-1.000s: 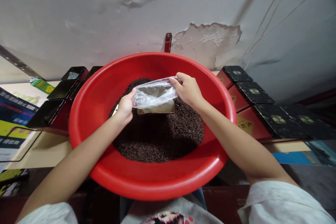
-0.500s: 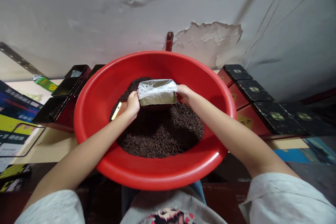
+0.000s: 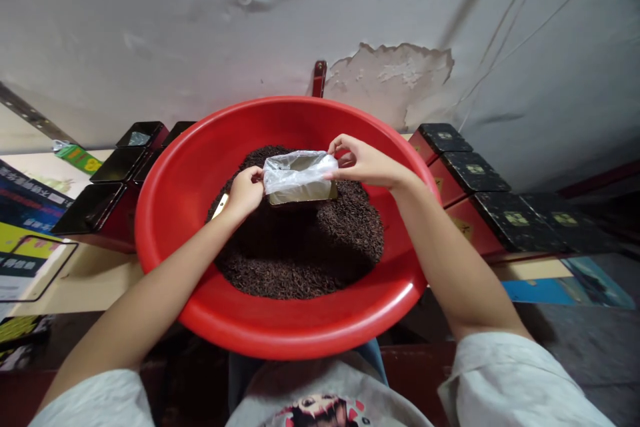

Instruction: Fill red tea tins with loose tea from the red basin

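Observation:
A large red plastic basin [image 3: 295, 340] in front of me holds a heap of dark, dry loose leaves that look like tea [image 3: 300, 277]. Over the heap is an open rectangular tin [image 3: 303, 197] with a gold-coloured inside. A clear plastic bag [image 3: 295, 177] sits in its mouth. At the left end of the bag, my left hand [image 3: 244, 192] is closed with its fingertips on the edge. My right hand [image 3: 364, 161] pinches the bag's right end between thumb and fingers. Beside my left wrist, a pale, gold-edged object [image 3: 220, 205] lies partly hidden on the leaves.
Open dark tins [image 3: 95, 208] stand left of the basin. Red tins with black lids [image 3: 515, 219] are lined up on its right. A green packet [image 3: 77, 157] and printed sheets [image 3: 30, 233] lie at far left. Behind rises a peeling wall [image 3: 200, 33].
My right hand has shifted from the tin's right side up to the bag's edge, now pinching it. The left hand has moved slightly left, and the bag is drawn further over the tin's mouth.

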A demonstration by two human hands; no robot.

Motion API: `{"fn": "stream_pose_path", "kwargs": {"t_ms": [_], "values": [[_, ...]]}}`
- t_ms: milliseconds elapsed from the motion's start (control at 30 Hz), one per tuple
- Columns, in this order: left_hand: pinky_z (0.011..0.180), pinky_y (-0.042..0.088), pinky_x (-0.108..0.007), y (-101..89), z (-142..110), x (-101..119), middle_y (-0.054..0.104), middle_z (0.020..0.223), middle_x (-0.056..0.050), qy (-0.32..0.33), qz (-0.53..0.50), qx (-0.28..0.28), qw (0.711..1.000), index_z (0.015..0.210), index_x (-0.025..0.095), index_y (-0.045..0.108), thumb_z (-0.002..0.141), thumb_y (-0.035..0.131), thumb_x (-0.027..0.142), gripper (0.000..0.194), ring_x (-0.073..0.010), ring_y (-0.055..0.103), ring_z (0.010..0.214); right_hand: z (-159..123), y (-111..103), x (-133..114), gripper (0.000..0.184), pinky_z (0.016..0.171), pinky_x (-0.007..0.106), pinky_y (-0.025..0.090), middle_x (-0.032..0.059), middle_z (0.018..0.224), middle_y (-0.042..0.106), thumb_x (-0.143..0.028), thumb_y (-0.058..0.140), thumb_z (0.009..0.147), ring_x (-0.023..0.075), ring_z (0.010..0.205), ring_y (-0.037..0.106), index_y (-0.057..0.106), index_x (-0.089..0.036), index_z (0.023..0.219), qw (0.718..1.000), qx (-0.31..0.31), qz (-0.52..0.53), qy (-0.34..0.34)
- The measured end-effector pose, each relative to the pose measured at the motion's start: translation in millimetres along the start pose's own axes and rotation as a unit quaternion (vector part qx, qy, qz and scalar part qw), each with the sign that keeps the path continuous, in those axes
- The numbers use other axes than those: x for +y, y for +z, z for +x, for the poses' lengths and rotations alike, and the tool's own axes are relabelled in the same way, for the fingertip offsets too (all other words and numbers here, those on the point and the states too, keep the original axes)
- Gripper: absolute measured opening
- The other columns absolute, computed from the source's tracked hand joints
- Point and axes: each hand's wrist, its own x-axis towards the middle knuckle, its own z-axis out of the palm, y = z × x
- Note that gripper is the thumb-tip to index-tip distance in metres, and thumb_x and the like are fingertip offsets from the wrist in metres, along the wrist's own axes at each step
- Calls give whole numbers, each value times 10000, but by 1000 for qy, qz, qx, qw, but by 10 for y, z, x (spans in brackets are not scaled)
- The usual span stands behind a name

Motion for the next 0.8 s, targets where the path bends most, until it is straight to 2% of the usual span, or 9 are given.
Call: {"fn": "stream_pose_path", "kwargs": {"t_ms": [67,133,233,367,433,533,600,667,800], "values": [[735,387,-273,-31,13,6,590,677,-6,7,8,6,1000,640,190,559,697,475,154,108,-181,537,727,5,-57,65,563,779,298,484,69,1114,553,-234,744,524,170,943,570,448,-224,1003,998,-64,13,5],[814,389,-307,-35,21,-10,612,742,-34,29,11,1,1000,660,198,562,795,420,264,207,-209,551,821,49,-47,151,692,889,350,460,101,1206,513,-228,733,537,208,1100,518,376,-244,1129,997,-80,8,12],[888,376,-363,-10,26,-64,595,761,-61,75,44,17,996,654,196,528,854,347,323,298,-226,542,863,125,76,256,743,883,370,461,142,1179,510,-277,717,593,221,1059,545,292,-213,1200,997,-40,-55,33],[933,366,-359,1,55,-98,574,959,-72,130,47,123,983,848,183,539,798,450,239,116,-204,515,969,175,259,317,533,788,368,471,137,1117,522,-391,604,724,173,813,588,322,-176,1122,990,35,-132,26],[895,395,-316,-16,82,-89,571,998,-63,129,3,107,986,901,186,528,789,468,233,136,-177,527,955,187,291,335,481,777,369,458,118,1058,546,-426,587,730,172,794,573,354,-172,1066,985,62,-159,9],[814,411,-267,-38,113,-87,574,875,-31,112,-36,80,990,818,192,505,789,493,263,78,-151,538,850,203,285,370,467,773,352,453,105,1003,568,-457,618,692,182,825,568,384,-173,979,988,63,-139,17],[767,401,-259,-35,120,-109,539,785,-13,118,-26,90,989,755,197,481,801,491,283,98,-147,517,784,207,284,389,476,778,352,458,103,985,579,-477,621,684,187,834,575,380,-175,961,992,58,-108,35],[734,387,-265,-11,112,-148,494,725,-6,130,2,99,987,701,203,459,831,454,308,167,-151,486,740,199,301,389,502,810,390,454,109,992,578,-481,627,677,215,881,570,379,-176,989,989,72,-127,37],[718,374,-290,68,61,-217,438,701,-18,166,52,92,980,643,213,397,883,337,403,313,-168,452,723,166,332,330,641,958,458,376,160,1236,423,-345,723,592,296,1152,416,386,-168,1108,951,159,-256,-75]]}}
